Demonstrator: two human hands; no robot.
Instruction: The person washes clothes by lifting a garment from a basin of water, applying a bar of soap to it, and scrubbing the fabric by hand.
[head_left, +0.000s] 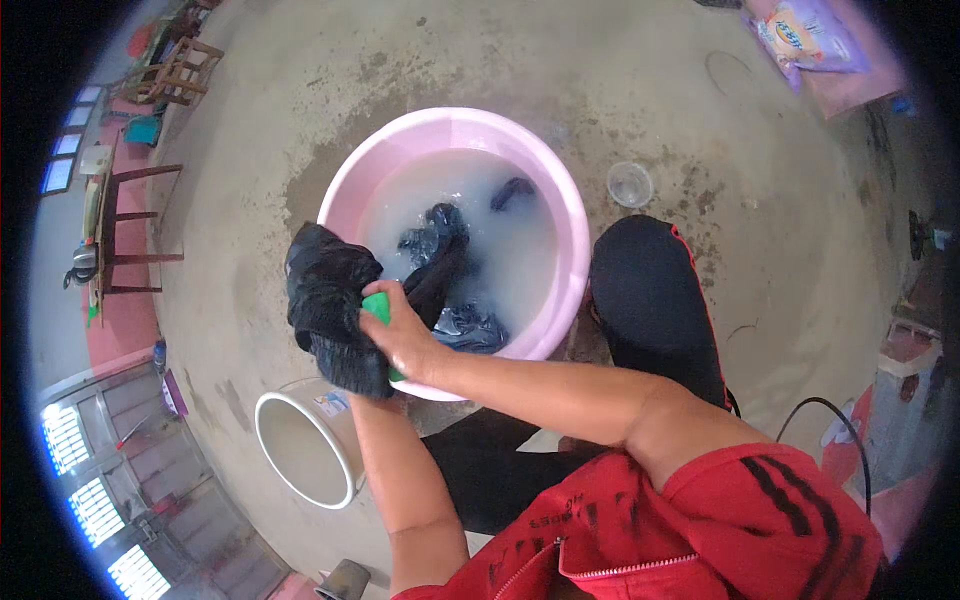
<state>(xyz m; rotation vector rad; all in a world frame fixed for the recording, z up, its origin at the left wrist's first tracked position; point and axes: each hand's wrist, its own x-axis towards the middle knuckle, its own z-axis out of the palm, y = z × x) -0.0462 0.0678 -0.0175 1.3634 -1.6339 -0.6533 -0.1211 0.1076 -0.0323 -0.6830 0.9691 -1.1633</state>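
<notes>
A wet black cloth garment (335,300) is bunched over the left rim of a pink basin (575,215), and part of it trails into the cloudy water. My left forearm (405,470) reaches up under this cloth, which hides the hand and its fingers. Above the cloth, my right hand (405,335) is closed around a green oblong block (377,305) and presses it on the fabric. The block's underside is hidden, so its kind does not show. More dark cloth (470,328) lies partly sunk in the basin.
A white bucket (305,450) lies tilted beside the basin at the lower left. To the right are a clear round tub (630,185) and my bent knee (645,280). A purple packet (810,40) is at the far right. Wooden furniture (135,215) lines the left wall.
</notes>
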